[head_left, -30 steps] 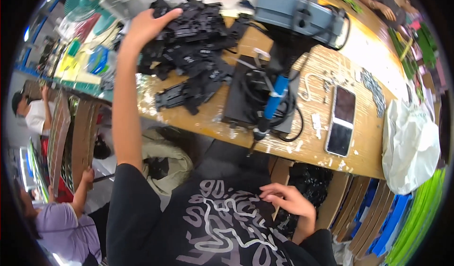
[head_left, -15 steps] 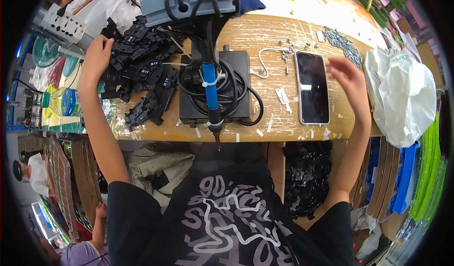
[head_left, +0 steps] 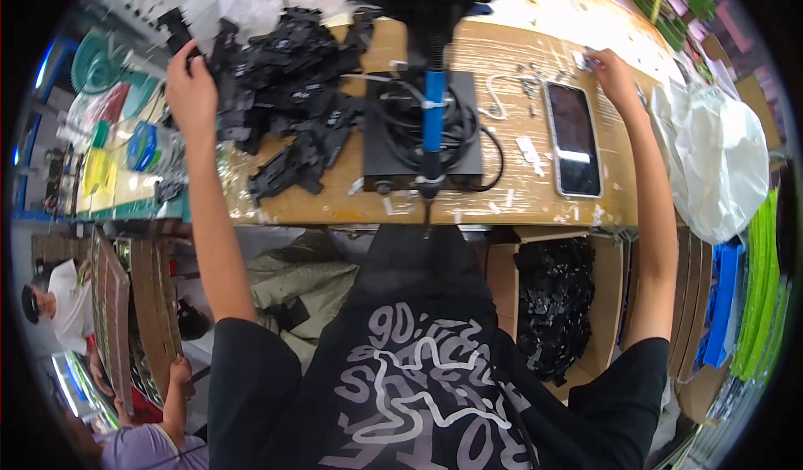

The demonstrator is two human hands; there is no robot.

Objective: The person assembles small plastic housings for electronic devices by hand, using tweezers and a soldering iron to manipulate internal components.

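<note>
My left hand is at the left edge of a heap of black plastic parts, with its fingers closed on one black plastic part that sticks out beyond them. On the far right of the table, my right hand has its fingertips pinched together beside a small pale piece. What lies between those fingertips is too small to make out. Just left of my right wrist lies a dark-screened phone. A soldering iron with a blue handle hangs upright in the middle.
Behind the iron is a black box with coiled cable. A white plastic bag bulges at the right table edge. Below the table stands a carton of black parts. At lower left, another person's hand touches stacked boards.
My left hand has picked up a black part from the heap's edge. My right hand has reached farther away, its loose fingers now pinched. The whole view has shifted.
</note>
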